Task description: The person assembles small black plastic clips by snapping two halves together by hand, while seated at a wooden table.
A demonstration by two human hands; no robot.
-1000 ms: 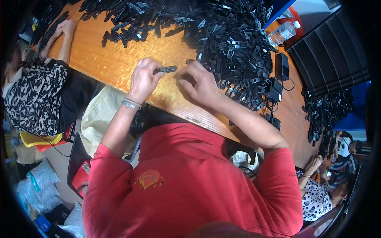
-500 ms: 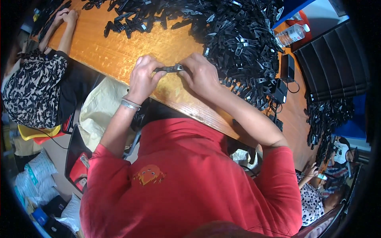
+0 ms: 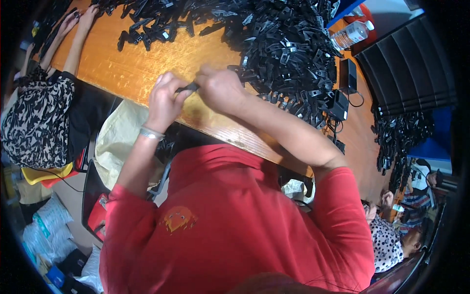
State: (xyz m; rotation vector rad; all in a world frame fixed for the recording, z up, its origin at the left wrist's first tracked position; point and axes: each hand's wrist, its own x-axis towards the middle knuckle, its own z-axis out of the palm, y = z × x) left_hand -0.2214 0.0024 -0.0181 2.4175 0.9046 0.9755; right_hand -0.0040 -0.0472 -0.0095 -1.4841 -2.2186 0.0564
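Note:
My left hand [image 3: 164, 100] pinches one end of a small, narrow black part [image 3: 190, 87] between thumb and fingers. The part looks like a plastic clip, though blur and my fingers hide its details. At its other end, my right hand [image 3: 219, 89] has its fingers curled round it, their tips smeared by motion. Both hands are just above the near edge of the wooden table [image 3: 171, 56]. Beyond them spreads a large heap of similar black clip-like parts [image 3: 289, 54].
A clear bottle [image 3: 351, 35] lies at the back right, near black adapter boxes [image 3: 338, 104] with cables. Another heap of black parts [image 3: 391, 142] is farther right. At the left, a co-worker's hands [image 3: 81, 20] are over the table. A pale sack [image 3: 117, 139] hangs below the edge.
My right hand has moved left, closer to my left hand, and now covers more of the black part. The part has tilted, and its metallic bit no longer shows.

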